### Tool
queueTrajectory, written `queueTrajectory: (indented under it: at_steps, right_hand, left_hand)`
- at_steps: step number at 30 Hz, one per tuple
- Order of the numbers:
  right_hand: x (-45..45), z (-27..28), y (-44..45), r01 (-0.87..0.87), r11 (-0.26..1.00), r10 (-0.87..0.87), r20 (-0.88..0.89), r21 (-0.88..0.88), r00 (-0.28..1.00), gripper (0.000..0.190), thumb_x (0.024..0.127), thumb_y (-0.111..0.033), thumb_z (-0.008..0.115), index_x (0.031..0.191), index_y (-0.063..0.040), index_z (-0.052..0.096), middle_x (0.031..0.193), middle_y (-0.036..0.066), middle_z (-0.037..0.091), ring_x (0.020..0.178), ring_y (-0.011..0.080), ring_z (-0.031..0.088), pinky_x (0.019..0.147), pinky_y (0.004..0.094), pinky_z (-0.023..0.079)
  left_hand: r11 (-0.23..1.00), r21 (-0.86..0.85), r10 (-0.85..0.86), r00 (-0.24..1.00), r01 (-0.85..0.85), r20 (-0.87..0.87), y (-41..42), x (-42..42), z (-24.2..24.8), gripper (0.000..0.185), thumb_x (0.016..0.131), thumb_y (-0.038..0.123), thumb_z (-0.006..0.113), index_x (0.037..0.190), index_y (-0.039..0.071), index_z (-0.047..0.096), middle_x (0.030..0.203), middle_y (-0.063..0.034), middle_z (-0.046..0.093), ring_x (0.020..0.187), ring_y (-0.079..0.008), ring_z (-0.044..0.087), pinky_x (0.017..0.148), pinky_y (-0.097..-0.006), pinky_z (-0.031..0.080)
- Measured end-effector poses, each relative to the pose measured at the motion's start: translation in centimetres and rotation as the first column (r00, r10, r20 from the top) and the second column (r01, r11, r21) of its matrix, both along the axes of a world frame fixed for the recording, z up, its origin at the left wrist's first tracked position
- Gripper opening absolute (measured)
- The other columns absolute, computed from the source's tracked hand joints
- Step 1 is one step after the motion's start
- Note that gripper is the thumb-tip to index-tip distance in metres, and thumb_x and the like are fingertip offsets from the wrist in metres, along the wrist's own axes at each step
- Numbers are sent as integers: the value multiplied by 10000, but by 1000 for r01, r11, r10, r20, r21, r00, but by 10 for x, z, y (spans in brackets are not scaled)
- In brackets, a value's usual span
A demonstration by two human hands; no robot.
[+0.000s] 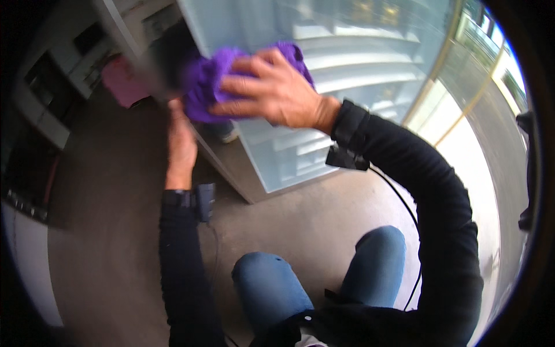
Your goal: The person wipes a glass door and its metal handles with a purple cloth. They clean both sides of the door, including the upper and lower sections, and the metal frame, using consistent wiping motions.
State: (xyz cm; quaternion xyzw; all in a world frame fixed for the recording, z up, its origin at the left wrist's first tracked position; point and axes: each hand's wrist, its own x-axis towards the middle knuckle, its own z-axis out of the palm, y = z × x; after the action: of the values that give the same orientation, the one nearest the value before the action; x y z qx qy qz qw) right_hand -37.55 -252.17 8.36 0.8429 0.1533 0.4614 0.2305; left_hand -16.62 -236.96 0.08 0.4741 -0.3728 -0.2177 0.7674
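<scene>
A purple cloth [201, 93] is bunched under my right hand [273, 89], whose fingers spread over it against the upright face of a reflective panel in a metal frame. My left hand [181, 139] is at the panel's outer edge [221, 169], below and left of the cloth; its fingertips are blurred, and part of the hand's grip is hidden behind the edge. The glass panel [260, 152] shows pale slats and reflections. Small black devices are strapped at both wrists, with cables running from them.
A pink object [125, 82] stands on the floor beyond the panel at the upper left. The concrete floor [277, 221] spreads around my bent knees. At the right are a yellowish frame [470, 104] and a paved strip outside.
</scene>
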Motion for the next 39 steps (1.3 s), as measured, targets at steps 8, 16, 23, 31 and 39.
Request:
queueTrajectory:
  at_steps: [8,16,23,31,39]
  right_hand:
    - [-73,66,-78,-32,875,-218,451,483,865,689,774,-67,713,1435,-108,520,1354,198,553,1219,404,516,1048,443,416]
    - [-68,47,-93,-549,618,75,653,563,754,619,925,-57,680,1483,-5,417,1422,125,537,1336,212,481,1112,336,384]
    - [-120,47,-95,-485,581,-135,665,654,734,592,893,4,693,1442,-6,470,1378,122,569,1287,213,522,1090,322,412]
    - [-89,29,-59,139,948,-236,339,286,911,645,675,-352,835,1289,-301,642,1290,65,581,1272,336,496,1037,567,353]
    - [-125,15,-139,220,966,-258,464,136,847,537,768,-153,702,1268,-343,657,1170,55,582,1185,294,532,999,491,394]
  left_hand:
    - [992,24,127,991,-126,-41,6,-5,2,842,1005,583,487,1584,34,218,1619,29,273,1449,-63,253,1198,-252,164]
    - [980,80,182,983,-182,13,16,-14,2,866,969,642,508,1589,95,249,1550,68,340,1366,-54,328,1178,-256,183]
    - [983,71,172,985,-170,-27,13,-3,-4,821,984,619,506,1596,139,244,1536,111,345,1283,-36,371,1173,-282,191]
    - [972,20,237,968,-236,-87,12,3,-7,816,1022,584,460,1598,67,204,1586,65,289,1306,-50,361,1166,-243,195]
    - [963,-5,268,961,-269,-65,18,3,4,523,1037,551,465,1377,154,469,1144,79,489,972,-8,430,951,-177,349]
